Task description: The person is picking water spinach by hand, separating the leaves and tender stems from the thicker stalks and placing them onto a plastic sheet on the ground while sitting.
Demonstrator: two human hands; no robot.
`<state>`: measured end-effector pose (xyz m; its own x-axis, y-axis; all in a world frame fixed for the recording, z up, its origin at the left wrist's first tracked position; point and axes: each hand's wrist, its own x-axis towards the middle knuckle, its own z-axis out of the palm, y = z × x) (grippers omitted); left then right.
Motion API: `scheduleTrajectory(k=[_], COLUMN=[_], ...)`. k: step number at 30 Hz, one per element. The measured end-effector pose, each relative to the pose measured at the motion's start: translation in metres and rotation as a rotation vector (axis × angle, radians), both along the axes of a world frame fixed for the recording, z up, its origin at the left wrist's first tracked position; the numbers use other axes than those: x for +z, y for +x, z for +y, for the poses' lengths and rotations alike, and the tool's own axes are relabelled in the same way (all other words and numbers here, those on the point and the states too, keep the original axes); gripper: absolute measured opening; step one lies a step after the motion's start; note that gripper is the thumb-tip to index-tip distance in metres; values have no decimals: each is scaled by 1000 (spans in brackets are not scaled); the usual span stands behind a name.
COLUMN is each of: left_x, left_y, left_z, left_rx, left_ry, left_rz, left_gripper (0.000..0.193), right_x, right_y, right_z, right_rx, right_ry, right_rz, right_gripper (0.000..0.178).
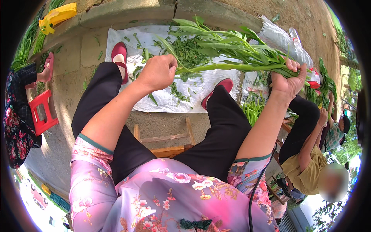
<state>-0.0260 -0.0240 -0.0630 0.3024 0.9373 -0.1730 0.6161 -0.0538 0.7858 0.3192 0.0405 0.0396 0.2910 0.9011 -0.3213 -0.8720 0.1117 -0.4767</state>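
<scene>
On a concrete pavement, seen from the head camera, a seated person in a pink flowered blouse and black trousers works a bunch of leafy green stalks (pixel 232 48) over a white plastic sheet (pixel 193 92). The right hand (pixel 288 79) is clenched around the thick cut ends of the bunch, holding it level above the knees with the leaves pointing toward the person's left. The left hand (pixel 158 71) is closed in a loose fist on a single stalk, pinching it where it leaves the bunch. Plucked leaves and bits of stem (pixel 185 52) lie scattered on the sheet, which is spread on the ground against a stone kerb. Both feet in red shoes (pixel 119 56) rest on the sheet's near edge, and a low wooden stool (pixel 166 141) shows between the legs. At the left rim stands a red plastic stool (pixel 40 112) beside another person in dark flowered clothing; a yellow bag (pixel 58 15) lies on the kerb above. At the right, a co-worker in a mustard shirt (pixel 305 170) sits near more green stalks (pixel 253 110).
</scene>
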Motion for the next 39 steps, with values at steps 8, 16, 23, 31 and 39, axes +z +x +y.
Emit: scheduleTrajectory(k=[8,16,23,31,39], left_x=[-1,6,54,84,78], left_y=[-10,-24,-13,22,24], left_z=[7,27,46,49,51], left_rx=[354,549,446,264,207], left_ry=[-473,-410,-152,-3,165], left_rz=[-355,-464,-438,-319,-219], left_gripper=[14,18,12,9,8], right_x=[-5,-4,-5,-3,-4], right_y=[-8,-11,-35,-86,-109], right_z=[-1,-3,1,3,-2], right_rx=[-36,36,138,369,492], right_ry=[3,68,-109,-200,-246], right_rz=[-51,-11,-100,-189,-307], right_gripper=[28,31,29,27,27])
